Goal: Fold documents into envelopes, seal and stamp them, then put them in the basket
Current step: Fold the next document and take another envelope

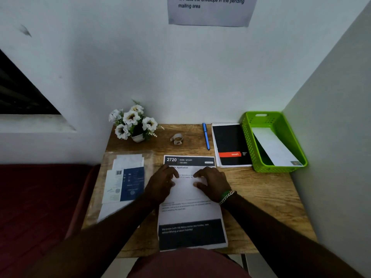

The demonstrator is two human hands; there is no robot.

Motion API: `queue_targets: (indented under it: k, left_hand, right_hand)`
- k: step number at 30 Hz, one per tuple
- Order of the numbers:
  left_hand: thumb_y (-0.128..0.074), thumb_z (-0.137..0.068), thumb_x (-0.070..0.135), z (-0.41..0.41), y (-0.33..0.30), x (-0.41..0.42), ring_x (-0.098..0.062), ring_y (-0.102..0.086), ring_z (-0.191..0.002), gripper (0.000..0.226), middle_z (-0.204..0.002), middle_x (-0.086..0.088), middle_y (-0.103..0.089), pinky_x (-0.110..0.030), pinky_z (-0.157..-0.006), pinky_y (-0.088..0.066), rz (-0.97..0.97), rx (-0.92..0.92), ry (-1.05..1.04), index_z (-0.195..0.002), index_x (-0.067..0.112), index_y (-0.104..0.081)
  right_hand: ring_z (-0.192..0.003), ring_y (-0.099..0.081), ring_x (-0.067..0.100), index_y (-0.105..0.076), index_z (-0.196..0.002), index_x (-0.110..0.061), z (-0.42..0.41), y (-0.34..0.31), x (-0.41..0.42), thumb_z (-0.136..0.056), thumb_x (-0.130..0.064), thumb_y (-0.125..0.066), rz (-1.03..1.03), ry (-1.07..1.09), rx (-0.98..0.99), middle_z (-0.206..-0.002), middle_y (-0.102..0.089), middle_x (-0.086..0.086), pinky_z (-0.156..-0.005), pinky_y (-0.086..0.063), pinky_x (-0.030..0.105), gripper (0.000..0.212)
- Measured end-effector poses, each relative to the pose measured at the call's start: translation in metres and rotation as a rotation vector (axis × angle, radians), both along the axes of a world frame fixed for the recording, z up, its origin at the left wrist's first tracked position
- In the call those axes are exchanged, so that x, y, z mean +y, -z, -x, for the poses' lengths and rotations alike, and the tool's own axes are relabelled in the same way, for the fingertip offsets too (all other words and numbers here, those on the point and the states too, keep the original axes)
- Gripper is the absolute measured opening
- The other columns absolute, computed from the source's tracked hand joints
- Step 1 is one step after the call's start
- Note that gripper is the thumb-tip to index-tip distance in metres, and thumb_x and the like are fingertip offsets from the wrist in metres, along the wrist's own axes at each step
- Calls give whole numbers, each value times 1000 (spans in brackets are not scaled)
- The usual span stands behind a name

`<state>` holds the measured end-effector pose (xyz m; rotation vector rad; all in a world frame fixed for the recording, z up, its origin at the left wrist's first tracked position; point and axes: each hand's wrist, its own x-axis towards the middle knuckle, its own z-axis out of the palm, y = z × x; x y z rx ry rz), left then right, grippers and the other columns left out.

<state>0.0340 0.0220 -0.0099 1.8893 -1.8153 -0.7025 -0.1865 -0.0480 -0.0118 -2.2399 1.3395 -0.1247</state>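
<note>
A printed document (190, 215) with a dark header and dark footer lies flat in the middle of the wooden desk (267, 199). My left hand (163, 182) and my right hand (212, 182) both rest on its upper half, fingers loosely bent on the paper. Between the fingertips a small light piece lies on the sheet; I cannot tell what it is. A green plastic basket (249, 141) stands at the back right corner with a white envelope (275, 147) lying slanted inside it. A clear sleeve with envelopes and a blue sheet (126, 179) lies to the left.
A pot of white flowers (133, 123) stands at the back left. A small roll of tape (177, 139), a blue pen (206, 136) and a black notebook (230, 145) lie along the back. Walls close in behind and at the right. An instruction sheet (210, 11) hangs above.
</note>
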Motion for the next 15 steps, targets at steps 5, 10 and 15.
queue_targets:
  k: [5,10,15]
  left_hand:
    - [-75,-84,8,-2,-26,-10,1,-57,-91,24,-104,13,-55,-17,-75,-52,123,204,-32,-98,27,-67]
    - [-74,-88,31,3,-61,-33,-6,-60,-89,7,-97,11,-67,-31,-79,-47,270,-26,106,-92,26,-74]
    - [-67,-92,34,22,-83,-45,-15,-65,-92,7,-93,10,-75,-36,-89,-32,345,-198,7,-93,32,-74]
  right_hand:
    - [-98,-58,9,-68,-100,-33,-3,-20,-7,-90,-51,-59,45,1,-107,-104,-68,-13,-95,-46,42,22]
    - [-84,-64,11,-74,-95,-29,-13,-51,-23,-89,-50,-61,147,-20,-139,-92,-74,-8,-84,-50,37,26]
    - [-72,-66,14,-76,-88,-30,-19,-70,-37,-84,-65,-48,243,0,-199,-80,-74,-7,-77,-51,39,45]
